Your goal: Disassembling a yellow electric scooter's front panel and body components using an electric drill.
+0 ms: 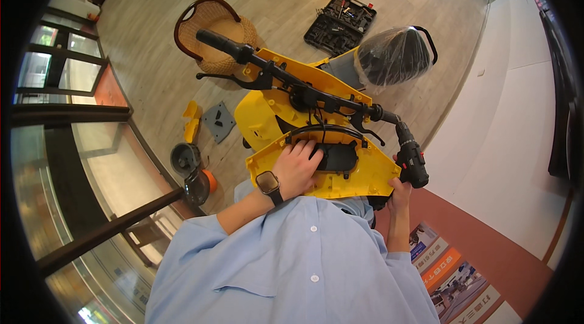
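Note:
Before me stands a partly assembled yellow electric scooter with black handlebars [298, 86]. Its yellow front panel [370, 172] is near my body, its ribbed inner side towards me. My left hand [297, 168], with a black watch on the wrist, lies over that inner side. Its fingers are spread and bent beside a black rectangular part [338, 157]; the fingertips are partly hidden. At the panel's right corner, my right hand [399, 195] is closed around the cordless drill [412, 157], whose chuck points away from me. Most of the drill's handle is hidden.
A wicker chair [234, 29] and a black toolbox [340, 23] lie beyond the scooter, near its plastic-wrapped seat [395, 56]. On the floor at left are a grey plate [219, 122], yellow pieces [191, 122] and black round parts [185, 158]. A white wall [480, 117] runs along the right.

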Motion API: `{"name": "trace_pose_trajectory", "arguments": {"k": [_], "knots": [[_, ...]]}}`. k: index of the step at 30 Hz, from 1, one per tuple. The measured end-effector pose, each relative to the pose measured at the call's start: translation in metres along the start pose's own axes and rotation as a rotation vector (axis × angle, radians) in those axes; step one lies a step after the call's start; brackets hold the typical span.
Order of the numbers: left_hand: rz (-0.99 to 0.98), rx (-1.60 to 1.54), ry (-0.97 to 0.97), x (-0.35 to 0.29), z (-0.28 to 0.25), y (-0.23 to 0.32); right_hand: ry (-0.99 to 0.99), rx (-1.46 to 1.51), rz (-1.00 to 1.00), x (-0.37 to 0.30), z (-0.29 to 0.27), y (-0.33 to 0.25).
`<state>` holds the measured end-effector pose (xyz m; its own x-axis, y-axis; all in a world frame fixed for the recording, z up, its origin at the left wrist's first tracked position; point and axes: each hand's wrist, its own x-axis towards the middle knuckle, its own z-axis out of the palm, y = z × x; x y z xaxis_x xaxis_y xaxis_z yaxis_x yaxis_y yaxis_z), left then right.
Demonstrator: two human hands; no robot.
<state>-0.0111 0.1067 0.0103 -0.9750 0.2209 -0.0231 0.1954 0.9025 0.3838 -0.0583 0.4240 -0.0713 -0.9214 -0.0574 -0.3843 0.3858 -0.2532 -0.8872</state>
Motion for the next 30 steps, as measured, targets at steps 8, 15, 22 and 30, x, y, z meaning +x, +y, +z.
{"name": "trace_pose_trajectory", "arguments": {"k": [8,15,22,30], "knots": [[-0.035,0.016,-0.215,0.015,-0.007,0.002,0.017,0.007,-0.018,-0.002,0.003,-0.004],[0.169,0.042,0.071,0.003,0.005,-0.009,0.020,0.004,-0.001,0.000,0.000,-0.002],[0.302,0.079,0.194,-0.005,0.007,-0.017,0.020,0.030,-0.005,0.001,0.002,-0.003],[0.336,-0.028,0.302,-0.007,0.008,-0.019,0.023,0.033,-0.007,-0.001,0.004,-0.006]]}}
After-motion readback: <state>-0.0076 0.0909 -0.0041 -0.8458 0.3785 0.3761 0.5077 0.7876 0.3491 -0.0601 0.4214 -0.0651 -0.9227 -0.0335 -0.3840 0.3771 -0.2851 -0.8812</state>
